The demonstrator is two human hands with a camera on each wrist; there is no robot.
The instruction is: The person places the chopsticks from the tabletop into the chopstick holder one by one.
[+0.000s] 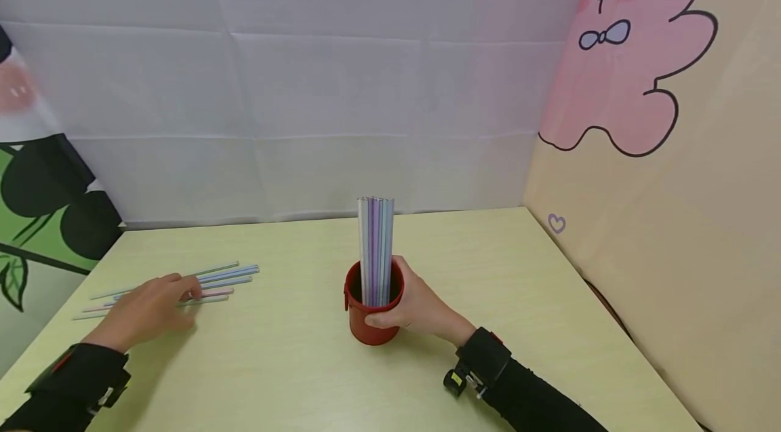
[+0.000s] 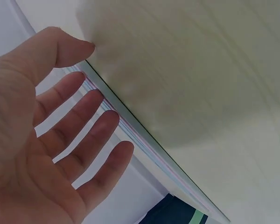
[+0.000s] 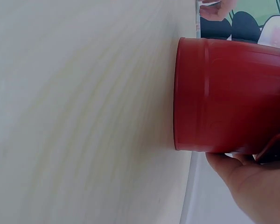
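Note:
My left hand (image 1: 151,308) reaches over several loose pastel straws (image 1: 230,274) lying side by side at the table's left. In the left wrist view its fingers (image 2: 100,128) and thumb are spread apart, with the straws (image 2: 151,149) just beyond the fingertips; whether they touch is unclear. At mid-table stands a red metal bucket (image 1: 366,331), upright, and my right hand (image 1: 417,303) grips its right side, thumb across the front. A bundle of white, purple and blue straws (image 1: 376,249) stands upright inside it. In the right wrist view the bucket (image 3: 233,93) hides part of the gripping hand.
The pale wooden table (image 1: 287,364) meets a light fabric backdrop (image 1: 329,100) at its far edge. A beige panel with a pink bear (image 1: 634,72) borders the right, and a green and black printed panel (image 1: 49,194) the left.

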